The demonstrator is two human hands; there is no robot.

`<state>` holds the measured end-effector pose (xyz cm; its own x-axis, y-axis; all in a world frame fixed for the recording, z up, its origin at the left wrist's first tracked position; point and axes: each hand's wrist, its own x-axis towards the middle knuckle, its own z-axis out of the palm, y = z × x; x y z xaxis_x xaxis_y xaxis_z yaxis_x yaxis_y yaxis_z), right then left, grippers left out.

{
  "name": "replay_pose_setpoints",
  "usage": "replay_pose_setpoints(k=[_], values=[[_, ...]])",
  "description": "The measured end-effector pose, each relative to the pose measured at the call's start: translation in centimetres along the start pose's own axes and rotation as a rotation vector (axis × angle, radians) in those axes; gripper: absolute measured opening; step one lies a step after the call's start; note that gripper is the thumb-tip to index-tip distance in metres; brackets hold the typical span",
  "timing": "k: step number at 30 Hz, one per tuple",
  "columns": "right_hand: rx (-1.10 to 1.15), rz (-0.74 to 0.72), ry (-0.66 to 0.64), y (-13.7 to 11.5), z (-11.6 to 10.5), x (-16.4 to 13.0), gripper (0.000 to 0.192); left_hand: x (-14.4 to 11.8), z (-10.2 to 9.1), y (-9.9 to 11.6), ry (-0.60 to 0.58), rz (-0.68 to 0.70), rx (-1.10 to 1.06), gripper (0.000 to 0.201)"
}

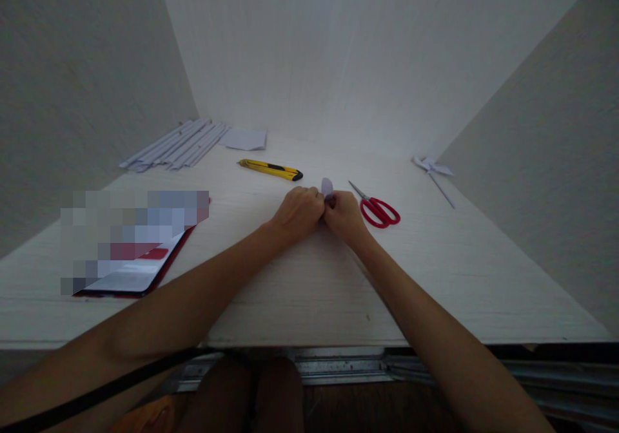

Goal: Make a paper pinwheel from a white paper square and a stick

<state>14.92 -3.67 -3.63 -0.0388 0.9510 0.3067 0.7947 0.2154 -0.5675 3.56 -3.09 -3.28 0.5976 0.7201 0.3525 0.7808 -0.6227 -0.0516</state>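
Single head-worn view, looking forward and steeply down over a white table [435,278] set in a wall corner. Wide lens; forearms stretch out from the bottom edge, knees visible below the table lip. Hands sit mid-frame, fairly far. No second view.

A small piece of pale paper [327,187] sits pinched between the two hands at the middle of the white table [435,272]. Only its rounded top pokes up above the knuckles, whitish with a faint lilac tint; the rest is hidden inside the grip. The left hand [297,212] and the right hand [344,214] are curled and pressed together knuckle to knuckle, resting on the table, fingers closed round the paper's lower part. Its exact shape cannot be made out.
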Motion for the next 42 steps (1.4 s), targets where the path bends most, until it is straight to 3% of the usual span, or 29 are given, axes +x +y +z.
replay_pose_setpoints(k=[7,13,18,21,25,27,29,32,37,42], values=[[0.054,-0.001,-0.017,0.1,0.0,0.2,0.015,0.0,0.1,-0.1,0.01,0.028,0.008,0.024],[0.217,-0.003,-0.145,0.6,-1.1,0.6,0.01,0.5,0.4,-1.3,0.132,-0.101,-0.183,0.022],[0.508,0.063,-0.29,-0.1,-4.1,0.0,0.042,0.9,-0.1,-2.7,0.196,-0.219,-0.471,0.022],[0.455,0.104,-0.167,0.6,-5.5,0.0,0.04,1.0,-0.2,-3.3,0.23,-0.317,-0.647,0.026],[0.107,0.071,0.11,2.6,-5.4,0.5,0.03,1.0,-0.1,-3.5,0.252,-0.347,-0.747,0.028],[-0.001,0.05,0.073,3.2,-4.9,0.5,0.021,1.0,-0.1,-3.5,0.245,-0.346,-0.758,0.027],[-0.123,0.03,-0.046,3.3,-4.5,0.3,0.013,0.9,-0.1,-3.5,0.237,-0.351,-0.764,0.027],[-0.266,0.018,-0.144,3.2,-4.5,0.1,0.019,0.9,-0.1,-3.5,0.217,-0.343,-0.769,0.027],[-0.172,-0.127,0.212,1.9,-5.1,0.4,0.032,0.8,-0.1,-3.4,0.16,-0.257,-0.787,0.023],[0.01,-0.229,0.117,0.7,-4.6,0.7,0.027,0.7,-0.5,-3.3,0.173,-0.181,-0.796,0.025]])
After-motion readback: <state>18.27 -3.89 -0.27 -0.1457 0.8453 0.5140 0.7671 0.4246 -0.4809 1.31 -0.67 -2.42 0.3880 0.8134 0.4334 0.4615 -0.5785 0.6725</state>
